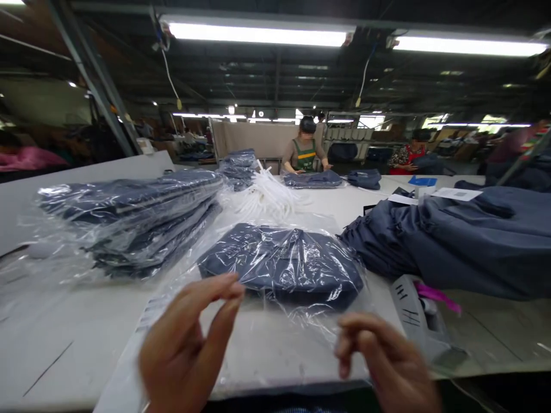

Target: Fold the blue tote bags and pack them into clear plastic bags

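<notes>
In front of me lies a folded dark blue garment [275, 264] inside a clear plastic bag [301, 312], its loose film reaching toward me. My left hand [189, 344] is over the bag's near left corner, thumb and forefinger pinched together. At the near right corner is my right hand [383, 355], its fingers curled in and slightly smeared by motion. Whether film is caught between the fingers of either hand is too fine to make out. To the left stands a stack of bagged dark blue garments [146, 212].
A heap of unbagged dark blue garments [451, 235] fills the right side, with a grey box [413, 315] and pink strip before it. Behind the bag lies a bundle of white strips [271, 192]. Across the table, a person in a green apron [305, 152] handles another bagged garment.
</notes>
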`<state>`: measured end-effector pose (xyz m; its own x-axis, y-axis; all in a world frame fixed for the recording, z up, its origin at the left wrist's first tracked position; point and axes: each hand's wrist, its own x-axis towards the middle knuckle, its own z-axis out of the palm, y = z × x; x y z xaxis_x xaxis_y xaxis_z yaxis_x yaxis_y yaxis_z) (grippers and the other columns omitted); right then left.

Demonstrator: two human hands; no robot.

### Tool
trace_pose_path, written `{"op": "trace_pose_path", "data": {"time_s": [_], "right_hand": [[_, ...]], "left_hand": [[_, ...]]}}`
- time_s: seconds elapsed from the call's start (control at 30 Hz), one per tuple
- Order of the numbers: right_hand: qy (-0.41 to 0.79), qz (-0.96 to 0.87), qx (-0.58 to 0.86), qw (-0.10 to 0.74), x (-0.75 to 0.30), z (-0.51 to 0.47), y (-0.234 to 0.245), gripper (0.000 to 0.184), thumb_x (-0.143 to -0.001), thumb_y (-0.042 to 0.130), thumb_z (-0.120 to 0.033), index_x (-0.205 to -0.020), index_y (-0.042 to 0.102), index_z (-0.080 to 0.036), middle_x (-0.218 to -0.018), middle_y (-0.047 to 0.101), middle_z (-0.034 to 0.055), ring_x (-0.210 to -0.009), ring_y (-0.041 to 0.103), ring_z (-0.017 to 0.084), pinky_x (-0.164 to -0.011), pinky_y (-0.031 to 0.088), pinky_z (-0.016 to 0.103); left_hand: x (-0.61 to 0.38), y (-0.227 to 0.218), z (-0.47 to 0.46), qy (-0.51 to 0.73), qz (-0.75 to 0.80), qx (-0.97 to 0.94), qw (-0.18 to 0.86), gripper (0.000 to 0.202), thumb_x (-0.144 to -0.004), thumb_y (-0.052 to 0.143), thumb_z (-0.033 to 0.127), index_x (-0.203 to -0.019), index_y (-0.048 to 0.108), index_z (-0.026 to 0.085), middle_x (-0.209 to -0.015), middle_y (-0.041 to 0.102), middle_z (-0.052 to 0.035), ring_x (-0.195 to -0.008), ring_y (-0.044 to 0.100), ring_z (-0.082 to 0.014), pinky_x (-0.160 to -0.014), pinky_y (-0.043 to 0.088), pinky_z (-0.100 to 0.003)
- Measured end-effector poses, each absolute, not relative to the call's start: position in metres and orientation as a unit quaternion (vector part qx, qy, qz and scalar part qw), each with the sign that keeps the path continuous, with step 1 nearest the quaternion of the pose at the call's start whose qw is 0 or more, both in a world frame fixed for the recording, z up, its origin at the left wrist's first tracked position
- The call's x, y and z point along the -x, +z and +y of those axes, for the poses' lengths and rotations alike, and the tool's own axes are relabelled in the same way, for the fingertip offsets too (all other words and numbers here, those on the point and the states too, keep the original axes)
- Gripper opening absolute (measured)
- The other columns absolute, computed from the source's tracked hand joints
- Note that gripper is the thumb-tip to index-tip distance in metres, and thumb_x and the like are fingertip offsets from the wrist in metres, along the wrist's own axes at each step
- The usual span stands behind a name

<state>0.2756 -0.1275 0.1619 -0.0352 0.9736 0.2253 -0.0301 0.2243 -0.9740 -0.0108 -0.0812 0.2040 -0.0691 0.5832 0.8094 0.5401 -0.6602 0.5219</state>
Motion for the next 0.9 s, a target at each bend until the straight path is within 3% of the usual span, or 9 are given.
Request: {"op": "trace_pose_path", "data": {"time_s": [0.07,0.13,0.2,0.3,0.37,0.5,0.67,0.77,0.9], "right_hand": [[0.610,-0.429,0.445,0.496,-0.240,-0.107,0.112,0.046,-0.084,0.065,-0.062,-0.103,0.071,-0.020,-0.090,0.074,0.0113,-0.076,0.071,0.024,-0.072,0.060,0.040],[0.711,-0.289,0.452,0.455,-0.213,-0.094,0.061,0.056,-0.074,0.076,-0.061,-0.107,0.069,-0.017,-0.108,0.073,0.0149,-0.095,0.071,0.027,-0.089,0.057,0.041],[0.745,-0.201,0.427,0.471,-0.197,-0.083,0.020,0.057,-0.067,0.085,-0.049,-0.111,0.068,-0.018,-0.121,0.069,0.0146,-0.111,0.067,0.028,-0.101,0.051,0.040],[0.737,-0.135,0.399,0.528,-0.183,-0.062,-0.010,0.052,-0.056,0.090,-0.028,-0.103,0.068,-0.021,-0.122,0.069,0.0091,-0.117,0.063,0.027,-0.107,0.046,0.039],[0.720,-0.123,0.393,0.558,-0.176,-0.044,-0.015,0.046,-0.052,0.088,-0.019,-0.094,0.070,-0.022,-0.113,0.072,0.0059,-0.114,0.065,0.025,-0.108,0.046,0.037],[0.694,-0.129,0.379,0.598,-0.168,-0.011,-0.019,0.029,-0.055,0.080,-0.012,-0.082,0.070,-0.019,-0.095,0.075,0.0041,-0.101,0.070,0.023,-0.100,0.053,0.037],[0.698,-0.130,0.364,0.603,-0.170,0.009,-0.027,0.024,-0.051,0.069,0.000,-0.067,0.066,-0.018,-0.077,0.073,0.0015,-0.081,0.070,0.018,-0.085,0.059,0.032],[0.693,-0.146,0.353,0.612,-0.172,0.018,-0.023,0.030,-0.051,0.065,0.002,-0.073,0.068,-0.019,-0.083,0.073,0.0004,-0.085,0.069,0.018,-0.088,0.058,0.033],[0.650,-0.233,0.353,0.631,-0.185,0.027,-0.007,0.041,-0.059,0.067,-0.003,-0.095,0.069,-0.022,-0.108,0.072,0.0013,-0.110,0.064,0.022,-0.101,0.050,0.041]], "left_hand": [[0.020,0.168,-0.043,0.488,0.479,-0.729,-0.031,0.041,-0.087,0.066,0.029,-0.128,0.062,0.030,-0.129,0.066,-0.0066,-0.118,0.062,-0.0270,-0.098,0.054,-0.045],[0.032,0.124,-0.008,0.334,0.532,-0.774,-0.084,0.061,-0.082,0.072,0.034,-0.139,0.053,0.027,-0.149,0.049,-0.0133,-0.138,0.043,-0.0358,-0.107,0.044,-0.057],[0.040,0.084,0.017,0.223,0.531,-0.809,-0.118,0.080,-0.076,0.079,0.031,-0.147,0.043,0.028,-0.158,0.035,-0.0144,-0.147,0.026,-0.0386,-0.114,0.028,-0.066],[0.032,0.051,0.040,0.149,0.459,-0.866,-0.128,0.093,-0.073,0.081,0.027,-0.152,0.032,0.035,-0.162,0.028,-0.0107,-0.150,0.017,-0.0344,-0.118,0.013,-0.066],[0.020,0.046,0.051,0.148,0.435,-0.879,-0.124,0.090,-0.076,0.077,0.026,-0.152,0.030,0.036,-0.160,0.031,-0.0105,-0.150,0.021,-0.0325,-0.119,0.012,-0.064],[0.004,0.053,0.069,0.165,0.434,-0.880,-0.095,0.081,-0.084,0.063,0.015,-0.154,0.026,0.030,-0.148,0.050,-0.0111,-0.138,0.043,-0.0247,-0.120,0.018,-0.055],[0.004,0.051,0.073,0.136,0.384,-0.910,-0.081,0.082,-0.084,0.066,0.028,-0.155,0.024,0.029,-0.147,0.050,-0.0110,-0.136,0.043,-0.0281,-0.117,0.025,-0.055],[0.000,0.050,0.076,0.116,0.390,-0.909,-0.092,0.071,-0.089,0.057,0.018,-0.153,0.029,0.029,-0.143,0.054,-0.0110,-0.131,0.049,-0.0261,-0.109,0.037,-0.047],[-0.010,0.069,0.094,0.106,0.408,-0.902,-0.088,0.062,-0.091,0.044,0.008,-0.150,0.037,0.025,-0.136,0.061,-0.0115,-0.118,0.060,-0.0206,-0.096,0.049,-0.034]]}}
